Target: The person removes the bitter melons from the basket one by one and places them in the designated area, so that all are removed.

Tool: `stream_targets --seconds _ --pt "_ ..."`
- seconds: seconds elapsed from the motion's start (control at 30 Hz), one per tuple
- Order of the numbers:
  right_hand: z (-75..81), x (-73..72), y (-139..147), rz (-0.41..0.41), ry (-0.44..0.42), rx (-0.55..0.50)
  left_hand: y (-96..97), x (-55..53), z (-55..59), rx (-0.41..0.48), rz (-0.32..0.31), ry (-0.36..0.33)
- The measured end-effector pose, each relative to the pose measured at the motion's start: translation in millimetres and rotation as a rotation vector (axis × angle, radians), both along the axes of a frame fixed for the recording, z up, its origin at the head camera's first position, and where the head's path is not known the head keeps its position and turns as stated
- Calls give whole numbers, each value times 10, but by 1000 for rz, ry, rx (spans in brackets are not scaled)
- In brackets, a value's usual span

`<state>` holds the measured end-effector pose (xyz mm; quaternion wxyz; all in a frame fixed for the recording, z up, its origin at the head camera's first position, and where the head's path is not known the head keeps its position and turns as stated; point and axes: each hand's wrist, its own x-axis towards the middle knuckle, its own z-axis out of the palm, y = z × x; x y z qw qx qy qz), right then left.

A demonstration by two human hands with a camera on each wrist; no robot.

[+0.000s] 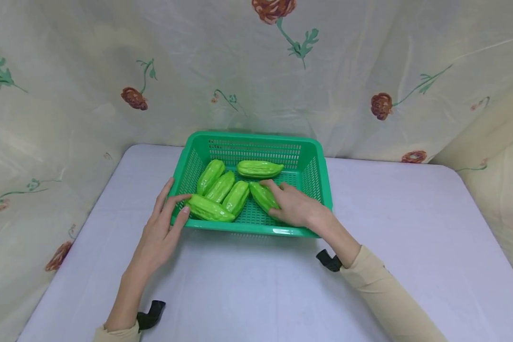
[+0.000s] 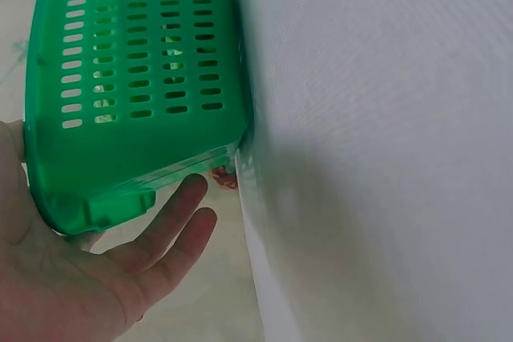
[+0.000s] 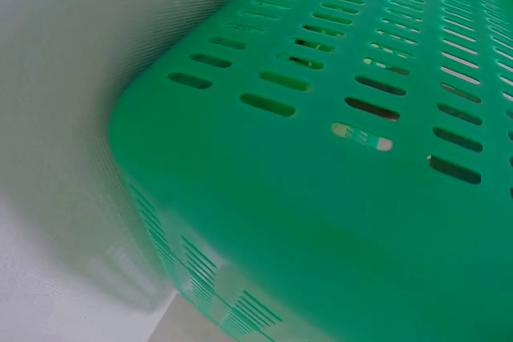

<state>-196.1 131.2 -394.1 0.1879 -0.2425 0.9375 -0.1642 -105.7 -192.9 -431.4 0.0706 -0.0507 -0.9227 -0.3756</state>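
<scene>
Inside the green plastic basket [image 1: 248, 229] lie several light-green bitter melons [image 1: 208, 209], with ridged, glossy skins. My right hand [image 1: 297, 206] reaches over the front rim and grips one bitter melon [image 1: 262, 195] near the middle, thumb at its near side and fingers across its far end. At the basket's front left corner my left hand [image 1: 158, 237] holds the rim, with thumb and index finger inside by the leftmost melon and other fingers along the outer wall. The left wrist view shows these outer fingers [image 2: 172, 230] below the corner. In the right wrist view, the basket wall [image 3: 264, 166] hides the right hand.
The basket stands on a table covered with a pale cloth [image 1: 410, 247], near its back edge. Behind and beside the table hangs a light curtain [image 1: 188, 57] with red flowers. A black wrist mount [image 1: 151, 316] sticks out from the left wrist, another [image 1: 328, 260] from the right.
</scene>
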Motion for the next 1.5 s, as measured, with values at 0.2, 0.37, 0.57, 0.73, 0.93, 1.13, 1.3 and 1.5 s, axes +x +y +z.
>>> stream_targets --seconds 0.2,0.37,0.57,0.73,0.93,1.13,1.3,1.5 --pt "2 -1 -2 -10 -3 -4 5 22 7 9 3 12" --pt "15 -15 14 -40 -4 -31 16 13 1 19 2 24" --pt "55 -19 40 -50 -11 -56 27 24 -11 9 15 24" --pt "69 -48 100 -40 -7 -115 34 32 -40 39 24 18" --pt "119 -69 187 -42 -22 -203 36 17 -56 64 28 32" --pt "146 -75 242 -57 -61 -257 31 15 -50 26 21 45" --pt "146 -83 284 -80 -79 -293 31 14 -46 24 10 64" --pt "166 -92 320 -88 -89 -324 20 19 -32 25 -2 65"
